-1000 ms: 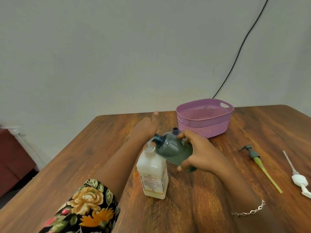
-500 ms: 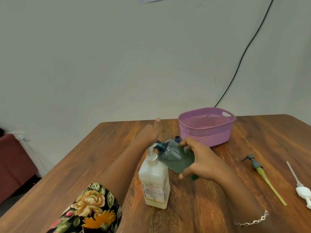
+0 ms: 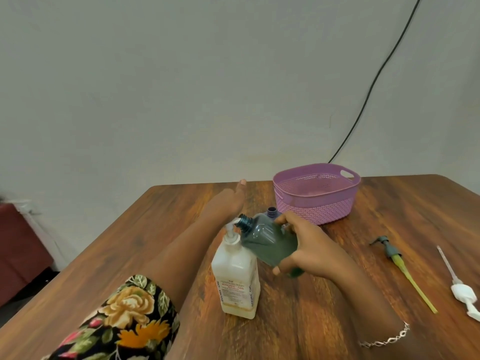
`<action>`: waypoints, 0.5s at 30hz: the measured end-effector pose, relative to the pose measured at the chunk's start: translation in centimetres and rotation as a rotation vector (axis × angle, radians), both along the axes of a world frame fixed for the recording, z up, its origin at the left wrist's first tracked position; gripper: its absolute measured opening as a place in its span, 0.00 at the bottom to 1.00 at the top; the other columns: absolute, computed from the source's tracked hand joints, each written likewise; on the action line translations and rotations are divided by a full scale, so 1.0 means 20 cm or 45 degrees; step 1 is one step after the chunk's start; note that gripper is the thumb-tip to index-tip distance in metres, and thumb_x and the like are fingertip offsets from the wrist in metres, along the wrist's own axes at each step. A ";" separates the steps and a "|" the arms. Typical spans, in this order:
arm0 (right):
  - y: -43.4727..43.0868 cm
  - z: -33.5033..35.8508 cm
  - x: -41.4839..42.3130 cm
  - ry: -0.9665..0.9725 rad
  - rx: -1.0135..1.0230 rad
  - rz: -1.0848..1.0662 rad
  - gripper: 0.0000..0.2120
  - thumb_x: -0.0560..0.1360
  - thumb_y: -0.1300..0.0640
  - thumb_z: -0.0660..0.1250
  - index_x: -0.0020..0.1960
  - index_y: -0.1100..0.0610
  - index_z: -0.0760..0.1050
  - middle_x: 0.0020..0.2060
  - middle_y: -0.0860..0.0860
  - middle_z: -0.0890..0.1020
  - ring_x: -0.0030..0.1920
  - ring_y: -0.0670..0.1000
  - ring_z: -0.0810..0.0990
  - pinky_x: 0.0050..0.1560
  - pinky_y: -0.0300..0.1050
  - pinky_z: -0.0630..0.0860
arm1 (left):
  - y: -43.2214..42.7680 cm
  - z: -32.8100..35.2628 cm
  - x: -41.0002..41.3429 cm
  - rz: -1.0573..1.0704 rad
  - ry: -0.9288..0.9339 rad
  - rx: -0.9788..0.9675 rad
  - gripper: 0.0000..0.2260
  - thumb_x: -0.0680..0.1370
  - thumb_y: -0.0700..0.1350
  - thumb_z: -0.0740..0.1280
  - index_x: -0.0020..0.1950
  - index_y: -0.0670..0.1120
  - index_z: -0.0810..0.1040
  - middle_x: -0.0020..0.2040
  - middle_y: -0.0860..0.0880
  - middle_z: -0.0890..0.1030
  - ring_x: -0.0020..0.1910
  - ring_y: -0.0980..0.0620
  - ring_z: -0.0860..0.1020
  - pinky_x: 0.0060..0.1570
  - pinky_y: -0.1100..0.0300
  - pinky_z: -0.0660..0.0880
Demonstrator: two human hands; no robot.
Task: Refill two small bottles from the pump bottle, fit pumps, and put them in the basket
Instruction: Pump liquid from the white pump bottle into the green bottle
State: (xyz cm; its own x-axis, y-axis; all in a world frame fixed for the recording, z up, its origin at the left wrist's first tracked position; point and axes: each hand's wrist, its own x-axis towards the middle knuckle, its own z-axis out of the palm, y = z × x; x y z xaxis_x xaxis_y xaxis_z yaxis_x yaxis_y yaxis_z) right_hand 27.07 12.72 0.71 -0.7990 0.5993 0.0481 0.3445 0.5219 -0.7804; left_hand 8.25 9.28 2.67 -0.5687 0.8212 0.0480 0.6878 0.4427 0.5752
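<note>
A white pump bottle (image 3: 235, 276) with a little yellowish liquid at its bottom stands on the wooden table (image 3: 298, 331). My left hand (image 3: 226, 203) lies flat over its pump head, fingers straight. My right hand (image 3: 301, 242) grips a grey-green small bottle (image 3: 267, 242), tilted with its open neck at the pump's nozzle. Behind it only the neck of a second small bottle (image 3: 272, 210) shows. The pink basket (image 3: 315, 201) stands behind them, with nothing visible inside.
Two loose pumps lie on the table at the right: a grey one with a yellow-green tube (image 3: 397, 261) and a white one (image 3: 462, 292) near the right edge. A black cable (image 3: 374, 84) runs down the wall behind the basket.
The view has shifted slightly. My right hand has brought the small bottle's neck closer to the pump nozzle. My left hand stays over the pump head.
</note>
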 end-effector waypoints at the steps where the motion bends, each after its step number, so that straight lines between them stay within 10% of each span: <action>1: 0.00 0.00 0.00 -0.001 -0.005 -0.002 0.33 0.59 0.61 0.79 0.56 0.46 0.66 0.52 0.46 0.71 0.50 0.47 0.74 0.32 0.36 0.76 | 0.00 0.00 0.00 0.003 -0.005 -0.008 0.35 0.80 0.60 0.40 0.56 0.35 0.75 0.55 0.40 0.78 0.52 0.47 0.75 0.62 0.51 0.69; 15: -0.01 -0.01 0.00 0.029 -0.082 -0.016 0.32 0.60 0.65 0.79 0.56 0.48 0.67 0.50 0.46 0.71 0.43 0.50 0.76 0.33 0.43 0.81 | 0.01 -0.04 -0.01 0.068 -0.017 -0.024 0.36 0.80 0.62 0.40 0.65 0.36 0.71 0.65 0.39 0.73 0.63 0.43 0.72 0.64 0.48 0.67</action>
State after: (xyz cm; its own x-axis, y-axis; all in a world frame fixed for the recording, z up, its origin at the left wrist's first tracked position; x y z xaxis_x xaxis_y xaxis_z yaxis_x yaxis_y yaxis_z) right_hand 27.07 12.54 0.43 -0.7904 0.6119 0.0269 0.3328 0.4660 -0.8198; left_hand 8.06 9.56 1.96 -0.6121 0.7904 0.0248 0.6553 0.4894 0.5754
